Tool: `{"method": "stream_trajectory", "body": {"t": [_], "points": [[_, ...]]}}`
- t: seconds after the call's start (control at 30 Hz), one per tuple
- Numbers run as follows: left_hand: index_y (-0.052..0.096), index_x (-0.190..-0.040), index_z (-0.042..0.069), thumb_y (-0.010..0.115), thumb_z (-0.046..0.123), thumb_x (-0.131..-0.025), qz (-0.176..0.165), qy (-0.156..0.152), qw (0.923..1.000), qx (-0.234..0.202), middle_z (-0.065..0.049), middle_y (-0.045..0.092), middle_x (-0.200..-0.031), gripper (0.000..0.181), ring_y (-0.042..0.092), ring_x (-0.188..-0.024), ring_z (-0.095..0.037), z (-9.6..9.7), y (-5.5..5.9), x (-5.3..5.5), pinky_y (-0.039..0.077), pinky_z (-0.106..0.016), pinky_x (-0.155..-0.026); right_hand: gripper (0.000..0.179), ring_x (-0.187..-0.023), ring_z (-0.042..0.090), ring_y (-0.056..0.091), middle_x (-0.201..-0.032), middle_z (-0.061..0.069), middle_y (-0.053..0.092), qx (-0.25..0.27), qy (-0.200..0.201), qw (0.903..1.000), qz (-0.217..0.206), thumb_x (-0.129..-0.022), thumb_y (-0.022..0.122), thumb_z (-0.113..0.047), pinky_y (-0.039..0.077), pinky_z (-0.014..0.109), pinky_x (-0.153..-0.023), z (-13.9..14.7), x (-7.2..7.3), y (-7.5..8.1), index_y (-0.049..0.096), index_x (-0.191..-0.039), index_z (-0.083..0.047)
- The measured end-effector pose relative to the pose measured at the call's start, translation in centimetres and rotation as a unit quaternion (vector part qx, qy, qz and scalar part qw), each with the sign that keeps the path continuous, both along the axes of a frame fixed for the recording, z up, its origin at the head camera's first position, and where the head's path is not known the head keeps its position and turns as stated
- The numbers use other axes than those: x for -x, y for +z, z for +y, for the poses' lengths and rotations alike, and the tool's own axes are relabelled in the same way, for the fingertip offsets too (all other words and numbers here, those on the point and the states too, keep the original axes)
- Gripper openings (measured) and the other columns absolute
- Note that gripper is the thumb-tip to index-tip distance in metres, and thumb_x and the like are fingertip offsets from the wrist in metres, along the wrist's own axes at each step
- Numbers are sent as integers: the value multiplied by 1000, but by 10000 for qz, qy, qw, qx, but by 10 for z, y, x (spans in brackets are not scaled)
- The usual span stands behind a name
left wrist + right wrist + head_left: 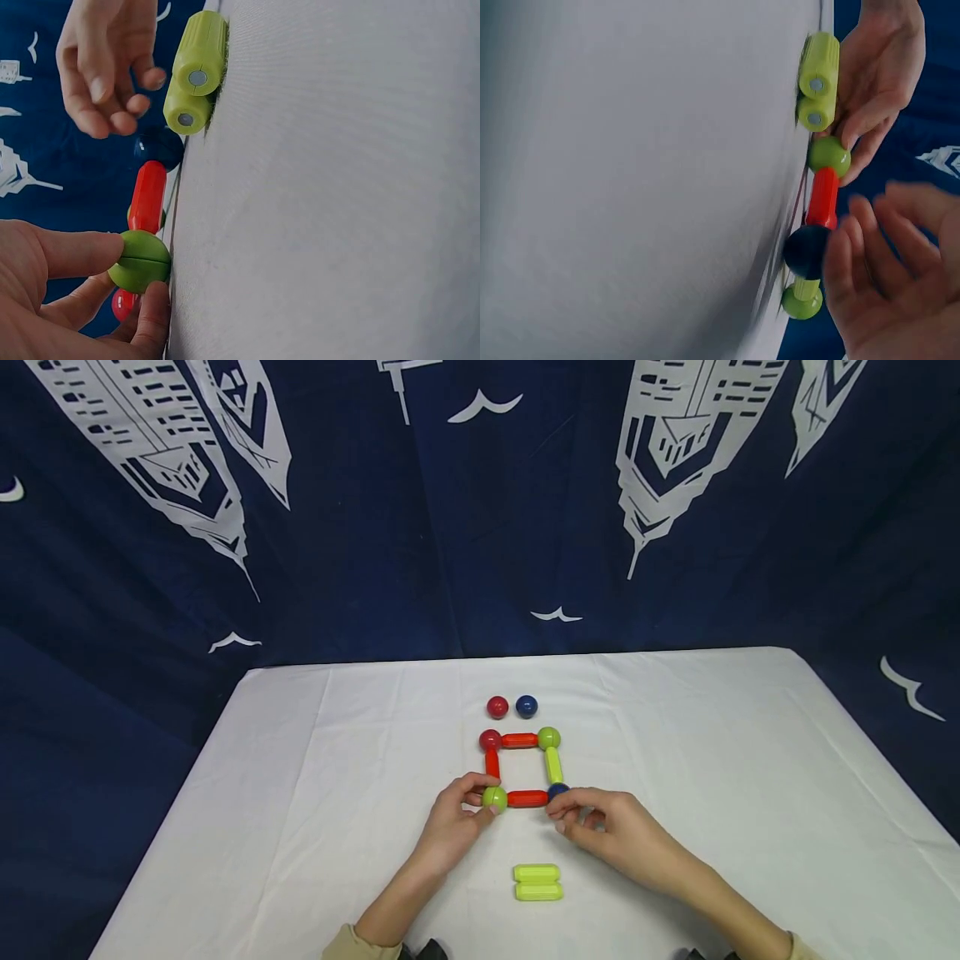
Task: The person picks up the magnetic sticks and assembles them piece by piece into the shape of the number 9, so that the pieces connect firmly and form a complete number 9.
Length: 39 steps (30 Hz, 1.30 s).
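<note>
Ball (green) [493, 797] sits pinched in left hand [456, 822]; right hand [617, 829], released, hovers beside blue ball [805, 252].

Head camera is looking forward and down
Wrist cameras are facing inward, closer, both catching the held green ball [140, 262].

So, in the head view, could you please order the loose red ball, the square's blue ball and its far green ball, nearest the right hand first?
1. Blue ball: at the near right corner.
2. Far green ball: at the far right corner.
3. Loose red ball: beyond the far left corner.
</note>
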State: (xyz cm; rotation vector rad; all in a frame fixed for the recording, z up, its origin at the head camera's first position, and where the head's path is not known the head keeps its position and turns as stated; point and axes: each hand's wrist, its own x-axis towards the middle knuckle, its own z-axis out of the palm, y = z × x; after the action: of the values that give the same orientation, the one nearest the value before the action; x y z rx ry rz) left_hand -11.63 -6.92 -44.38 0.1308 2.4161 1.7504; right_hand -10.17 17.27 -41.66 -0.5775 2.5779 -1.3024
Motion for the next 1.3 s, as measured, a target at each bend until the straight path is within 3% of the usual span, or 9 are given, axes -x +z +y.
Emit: {"method": "stream_trajectory", "body": {"t": [0.23,0.37,0.47,0.63,0.8,0.93,1.07,1.3], "points": [[66,-115,5,65,-1,-89,-96,36,9999,-82,-5,57,-98,28,50,-92,-21,1,0,0,44,-28,-73,21,-77,9,57,-92,-14,64,-369,1054,9922,-559,-87,76,-22,48,24,-66,-8,-6,-6,73,-107,-25],[66,-115,4,65,-1,-89,-95,30,9999,-113,-6,57,-98,27,50,-92,-21,1,1,-1,44,-28,-73,23,-85,6,57,-97,-16,65,-407,1350,9891,-432,-86,75,-15,49,24,-72,-15,-7,-8,72,-108,-20],[66,-115,5,65,-1,-89,-78,35,9999,-97,-5,57,-98,27,50,-92,-21,2,1,-1,43,-28,-73,24,-87,4,56,-101,-17,64,-476,1360,9891,-309,-88,72,-12,49,25,-77,-16,-9,-7,71,-112,-16],[66,-115,6,65,0,-89,-89,48,9999,-88,-6,57,-99,27,50,-93,-21,2,0,-1,44,-28,-73,25,-91,7,56,-105,-15,62,-457,993,9926,-529,-94,65,-9,48,25,-78,-11,-13,-5,68,-116,-19],[66,-115,5,65,-1,-89,-82,49,9999,-88,-6,57,-99,27,49,-93,-22,1,1,-1,44,-28,-74,23,-88,17,56,-100,0,62,227,584,9911,-1174,-94,62,-7,49,24,-72,0,-12,-5,63,-117,-7],[66,-115,5,65,-1,-89,-82,35,9999,-88,-6,57,-99,27,49,-92,-22,1,1,-1,44,-28,-73,28,-80,22,60,-94,9,64,903,100,9796,-1795,-93,64,-8,53,27,-69,6,-8,-7,57,-116,7],[66,-115,5,65,-1,-89,-74,36,9999,-84,-6,56,-98,27,49,-92,-22,1,1,-1,43,-28,-72,34,-72,23,64,-88,9,68,1239,-432,9673,-2172,-92,67,-11,56,30,-68,9,-5,-11,55,-114,11],[66,-115,5,65,-1,-89,-58,47,9999,-67,-5,57,-98,27,50,-92,-21,1,0,-1,44,-28,-73,39,-74,23,68,-88,13,70,1556,-762,9526,-2501,-92,69,-14,58,35,-69,10,-2,-14,55,-115,13]]}}
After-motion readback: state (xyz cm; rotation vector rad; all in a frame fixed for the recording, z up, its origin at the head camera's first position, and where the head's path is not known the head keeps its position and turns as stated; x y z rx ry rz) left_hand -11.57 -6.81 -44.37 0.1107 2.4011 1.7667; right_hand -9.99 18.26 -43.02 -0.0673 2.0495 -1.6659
